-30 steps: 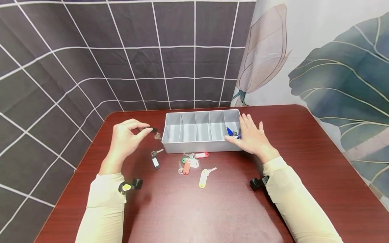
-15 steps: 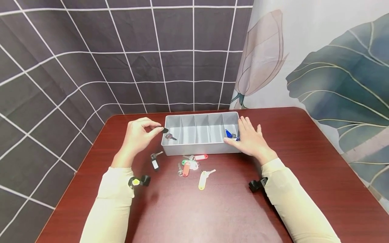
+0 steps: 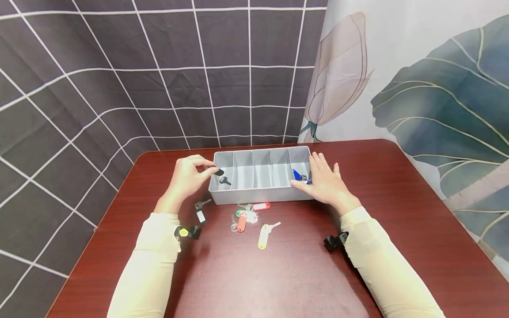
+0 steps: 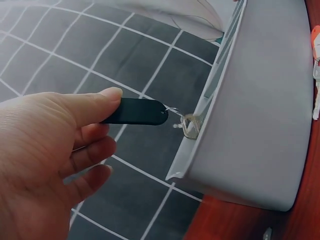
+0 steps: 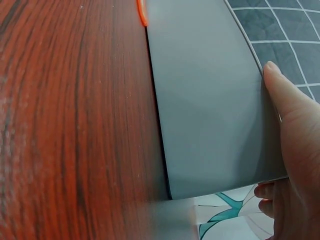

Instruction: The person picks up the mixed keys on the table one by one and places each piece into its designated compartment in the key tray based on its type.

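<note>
My left hand (image 3: 190, 177) pinches a black key tag (image 4: 137, 111) between thumb and forefinger, over the leftmost compartment of a grey divided tray (image 3: 258, 195). From the tag's ring hangs a key (image 3: 224, 180); in the left wrist view it overlaps the tray's rim. The other left fingers are loosely bent. At the tray's right end lies my right hand (image 3: 328, 182), fingers straight along the side wall and thumb at the front rim. Blue key tags (image 3: 296, 176) with keys lie in the rightmost compartment, partly behind that thumb.
In front of the tray lie a black-tagged key (image 3: 200, 215), a yellow-tagged key (image 3: 263, 237), and a small cluster with red (image 3: 261, 206), green and orange (image 3: 241, 222) tags. Behind the table (image 3: 254, 274) hangs a dark grid-patterned curtain (image 3: 226, 88).
My left hand has moved right with the black-tagged key, from beside the tray to over its leftmost compartment. The right hand has stayed at the tray's right end.
</note>
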`<action>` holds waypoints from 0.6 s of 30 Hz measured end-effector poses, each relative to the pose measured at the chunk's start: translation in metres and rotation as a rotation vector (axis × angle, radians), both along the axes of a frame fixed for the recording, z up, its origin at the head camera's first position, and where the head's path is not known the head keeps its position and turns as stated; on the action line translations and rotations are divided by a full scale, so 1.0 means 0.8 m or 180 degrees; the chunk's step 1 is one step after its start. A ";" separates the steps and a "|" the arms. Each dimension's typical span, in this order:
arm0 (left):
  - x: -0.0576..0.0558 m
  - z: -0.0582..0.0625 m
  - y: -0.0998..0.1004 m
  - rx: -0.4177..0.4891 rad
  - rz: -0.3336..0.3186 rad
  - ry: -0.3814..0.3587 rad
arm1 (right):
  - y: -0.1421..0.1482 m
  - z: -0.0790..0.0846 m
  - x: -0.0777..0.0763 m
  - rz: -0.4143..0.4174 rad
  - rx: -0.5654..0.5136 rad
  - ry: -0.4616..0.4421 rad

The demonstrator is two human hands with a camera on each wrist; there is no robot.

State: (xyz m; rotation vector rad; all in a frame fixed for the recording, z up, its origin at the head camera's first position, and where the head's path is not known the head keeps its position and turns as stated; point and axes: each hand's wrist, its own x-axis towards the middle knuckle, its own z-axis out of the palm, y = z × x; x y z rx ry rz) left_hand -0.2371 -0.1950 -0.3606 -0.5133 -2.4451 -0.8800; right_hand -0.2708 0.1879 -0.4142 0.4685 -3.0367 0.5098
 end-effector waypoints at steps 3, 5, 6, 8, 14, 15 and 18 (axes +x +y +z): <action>-0.006 -0.007 -0.001 0.0054 0.0008 -0.0036 | 0.000 -0.001 0.000 -0.0004 0.0006 -0.0021; -0.010 -0.011 0.000 0.0095 0.0030 -0.0084 | 0.000 -0.002 0.000 -0.0012 0.0012 -0.0026; -0.012 -0.013 0.000 0.0114 0.0041 -0.0110 | 0.001 -0.001 0.000 -0.0017 0.0012 -0.0036; -0.015 -0.018 0.000 0.0164 0.0057 -0.0171 | 0.001 -0.001 0.001 -0.0023 -0.0004 -0.0035; -0.025 -0.035 -0.002 0.0387 0.0113 -0.0409 | 0.000 -0.001 0.001 -0.0024 -0.0030 -0.0002; -0.026 -0.038 -0.003 0.0436 0.0129 -0.0459 | 0.000 -0.001 0.001 -0.0021 -0.0029 0.0002; -0.028 -0.046 -0.006 0.0598 0.0156 -0.0594 | 0.000 -0.002 0.000 -0.0017 -0.0048 0.0009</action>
